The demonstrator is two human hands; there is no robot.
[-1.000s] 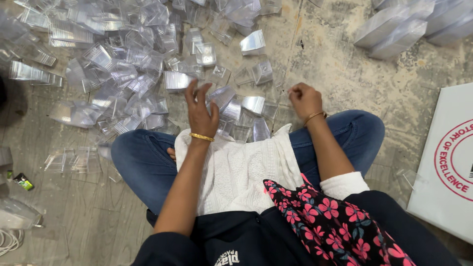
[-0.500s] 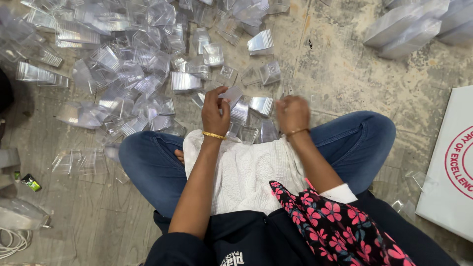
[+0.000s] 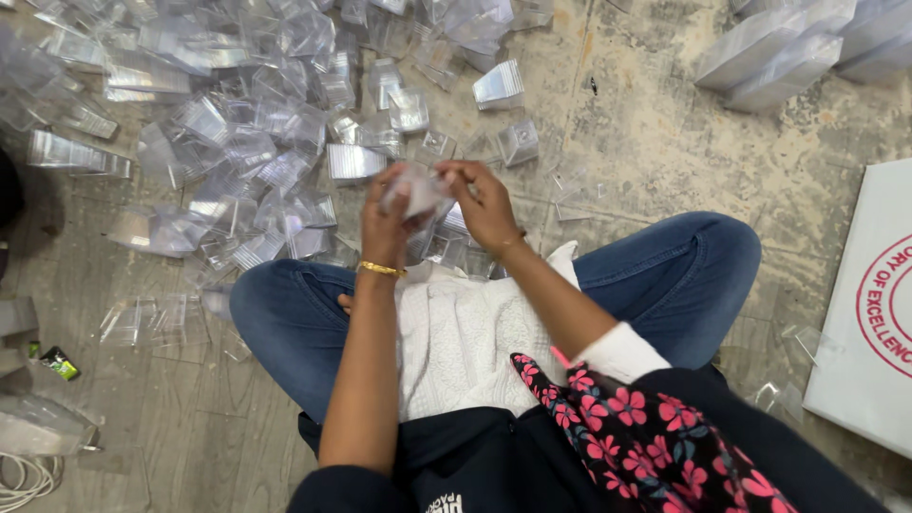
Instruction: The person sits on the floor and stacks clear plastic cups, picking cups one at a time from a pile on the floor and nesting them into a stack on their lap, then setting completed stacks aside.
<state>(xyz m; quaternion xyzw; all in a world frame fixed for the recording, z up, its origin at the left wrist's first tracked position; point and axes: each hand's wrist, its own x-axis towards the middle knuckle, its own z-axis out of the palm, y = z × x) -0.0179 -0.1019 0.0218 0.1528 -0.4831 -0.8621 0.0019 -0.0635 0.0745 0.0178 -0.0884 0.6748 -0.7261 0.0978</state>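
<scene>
Your hands have come together since a second ago: back then they were apart, low at the edge of the pile, the left flat on the pieces and the right off to 3 o'clock. Now your left hand (image 3: 385, 223) and right hand (image 3: 486, 204) meet above your knees, both pinching one clear plastic box piece (image 3: 418, 190) between thumbs and fingertips. So the piece is off the floor and in both grips, held at the centre of your view, just short of the pile's near edge. I'd judge you are past picking up and into working the piece with your fingers; whether it is being folded or opened, the pictures don't show.

Room to move: the pile (image 3: 237, 123) spreads from 9 to 12 o'clock, touching your left knee (image 3: 275, 304), so a sweep that way will scatter pieces. A few stray pieces lie close in front of your hands at 12 o'clock. The bare floor (image 3: 646, 142) at 1 to 2 o'clock is the open side. Stacked pieces (image 3: 769, 57) sit well apart at 2 o'clock, and a white board (image 3: 869, 313) edges in at 3 o'clock beside your right knee (image 3: 693, 266). The white cloth (image 3: 465, 332) on your lap lies right under your wrists.
</scene>
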